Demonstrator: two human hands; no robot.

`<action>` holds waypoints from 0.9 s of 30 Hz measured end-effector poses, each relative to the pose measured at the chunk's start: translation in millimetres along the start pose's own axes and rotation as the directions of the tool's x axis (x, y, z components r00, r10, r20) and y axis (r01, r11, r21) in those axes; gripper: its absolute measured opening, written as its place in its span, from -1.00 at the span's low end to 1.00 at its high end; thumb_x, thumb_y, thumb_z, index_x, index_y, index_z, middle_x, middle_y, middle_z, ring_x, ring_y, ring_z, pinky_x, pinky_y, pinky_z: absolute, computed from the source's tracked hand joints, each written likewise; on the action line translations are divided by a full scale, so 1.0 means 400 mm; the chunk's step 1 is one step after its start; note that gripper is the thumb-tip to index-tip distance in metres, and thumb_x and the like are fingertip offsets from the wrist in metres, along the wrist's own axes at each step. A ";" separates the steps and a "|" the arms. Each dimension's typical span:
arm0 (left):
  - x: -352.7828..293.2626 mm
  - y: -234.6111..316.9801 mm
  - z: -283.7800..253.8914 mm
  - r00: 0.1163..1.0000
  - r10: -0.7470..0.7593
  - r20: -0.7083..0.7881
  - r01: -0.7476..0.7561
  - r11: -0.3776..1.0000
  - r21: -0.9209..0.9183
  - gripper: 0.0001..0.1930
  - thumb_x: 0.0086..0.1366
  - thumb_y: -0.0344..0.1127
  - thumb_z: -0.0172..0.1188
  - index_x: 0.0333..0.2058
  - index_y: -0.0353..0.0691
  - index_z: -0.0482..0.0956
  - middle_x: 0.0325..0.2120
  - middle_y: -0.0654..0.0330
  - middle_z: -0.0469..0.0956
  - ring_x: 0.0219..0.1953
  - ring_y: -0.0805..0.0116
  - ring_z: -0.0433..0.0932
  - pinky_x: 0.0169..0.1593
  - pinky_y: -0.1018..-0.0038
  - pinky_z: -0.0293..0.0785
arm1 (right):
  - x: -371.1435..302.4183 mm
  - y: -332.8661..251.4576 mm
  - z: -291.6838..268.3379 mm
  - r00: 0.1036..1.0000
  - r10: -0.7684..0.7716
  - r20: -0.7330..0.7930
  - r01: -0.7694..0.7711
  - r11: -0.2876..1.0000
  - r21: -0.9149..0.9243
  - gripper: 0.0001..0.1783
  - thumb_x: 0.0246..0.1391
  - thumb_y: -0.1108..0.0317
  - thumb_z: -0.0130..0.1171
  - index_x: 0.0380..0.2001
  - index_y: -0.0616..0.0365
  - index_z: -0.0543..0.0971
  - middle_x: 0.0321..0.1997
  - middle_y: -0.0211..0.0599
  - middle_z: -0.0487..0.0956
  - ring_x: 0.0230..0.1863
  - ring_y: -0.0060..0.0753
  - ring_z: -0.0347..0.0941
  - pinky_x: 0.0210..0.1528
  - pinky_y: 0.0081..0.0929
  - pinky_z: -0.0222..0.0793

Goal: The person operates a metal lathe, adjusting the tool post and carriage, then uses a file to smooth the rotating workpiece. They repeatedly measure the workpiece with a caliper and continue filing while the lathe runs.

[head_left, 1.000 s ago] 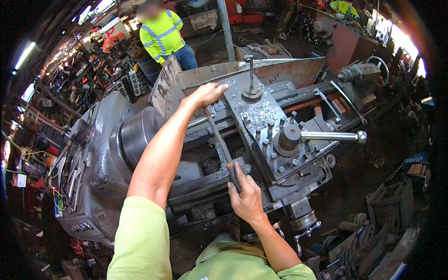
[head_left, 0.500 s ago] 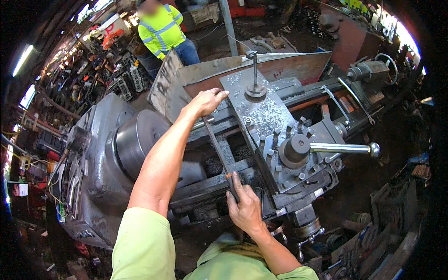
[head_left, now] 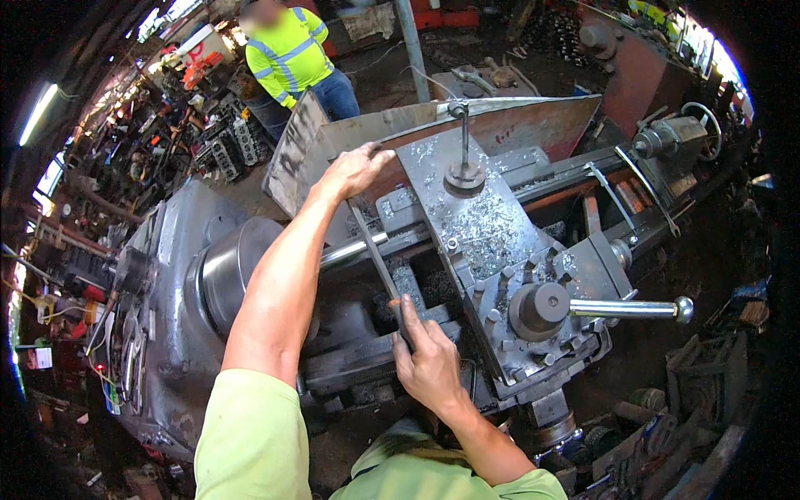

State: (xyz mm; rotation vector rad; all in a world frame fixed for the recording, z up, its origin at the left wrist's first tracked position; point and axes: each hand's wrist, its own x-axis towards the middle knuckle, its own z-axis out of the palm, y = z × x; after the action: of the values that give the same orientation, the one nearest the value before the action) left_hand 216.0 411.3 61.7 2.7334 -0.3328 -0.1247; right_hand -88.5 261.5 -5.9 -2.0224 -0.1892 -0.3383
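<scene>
I stand over a large grey metal lathe [head_left: 175, 300]. A long flat file [head_left: 373, 254] lies across a shiny steel shaft [head_left: 350, 248] that runs out of the chuck [head_left: 225, 271]. My left hand [head_left: 354, 171] presses on the far tip of the file. My right hand [head_left: 429, 362] grips its near end by the handle. To the right sits the carriage [head_left: 492, 242], strewn with metal chips, with a tool post [head_left: 537, 310] and a long lever [head_left: 637, 309].
A person in a high-visibility shirt [head_left: 292, 54] stands beyond the lathe. A metal splash guard [head_left: 500, 125] rises behind the carriage. Engine parts and clutter [head_left: 225, 142] fill the back left. Scrap lies on the floor at lower right [head_left: 692, 400].
Both hands have kept hold of the file and shifted it slightly along the shaft. My view has moved a little, so the lathe sits lower in the picture.
</scene>
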 end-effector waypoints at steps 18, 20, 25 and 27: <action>-0.076 0.146 -0.008 0.973 0.062 0.222 -0.024 0.985 -0.172 -0.29 0.43 0.26 -0.20 0.06 -0.33 0.53 -0.04 0.00 0.61 -0.02 0.20 0.53 0.11 0.30 0.40 | -0.131 -0.018 -0.103 0.992 -0.067 -0.107 0.073 0.996 0.056 -0.29 0.05 0.49 0.21 0.32 0.15 0.31 -0.35 0.05 0.53 -0.40 0.12 0.51 -0.32 -0.10 0.45; -0.097 0.118 0.035 0.963 0.083 0.256 -0.053 0.991 -0.121 -0.30 0.44 0.25 -0.25 0.14 -0.28 0.48 0.02 0.04 0.58 0.03 0.15 0.52 0.15 0.28 0.38 | -0.155 -0.013 -0.104 0.999 0.000 -0.052 0.004 0.998 0.065 -0.30 0.05 0.49 0.21 0.31 0.15 0.33 -0.37 0.04 0.53 -0.41 0.11 0.51 -0.33 -0.11 0.45; -0.125 0.068 0.090 0.957 0.164 0.239 -0.158 0.986 -0.046 -0.23 0.42 0.31 -0.34 0.31 -0.21 0.27 0.34 -0.03 0.21 0.36 -0.01 0.21 0.38 0.22 0.12 | -0.188 0.000 -0.089 0.999 0.044 -0.032 -0.041 0.996 0.080 -0.32 0.04 0.54 0.23 0.28 0.15 0.37 -0.42 0.01 0.51 -0.42 0.01 0.49 -0.32 -0.24 0.41; -0.132 0.062 0.094 0.965 0.057 0.255 -0.060 0.998 0.005 -0.21 0.41 0.33 -0.32 0.32 -0.21 0.25 0.33 -0.03 0.24 0.37 0.00 0.19 0.39 0.23 0.10 | -0.194 0.007 -0.078 0.999 0.053 -0.012 -0.052 0.997 0.063 -0.31 0.04 0.54 0.24 0.29 0.14 0.37 -0.41 0.01 0.52 -0.42 0.01 0.49 -0.32 -0.23 0.41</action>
State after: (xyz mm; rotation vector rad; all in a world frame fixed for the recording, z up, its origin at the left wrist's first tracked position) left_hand 154.5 388.5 38.6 2.7191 -0.4858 -0.4623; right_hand -166.1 233.4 -19.5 -1.9586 -0.1364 -0.3097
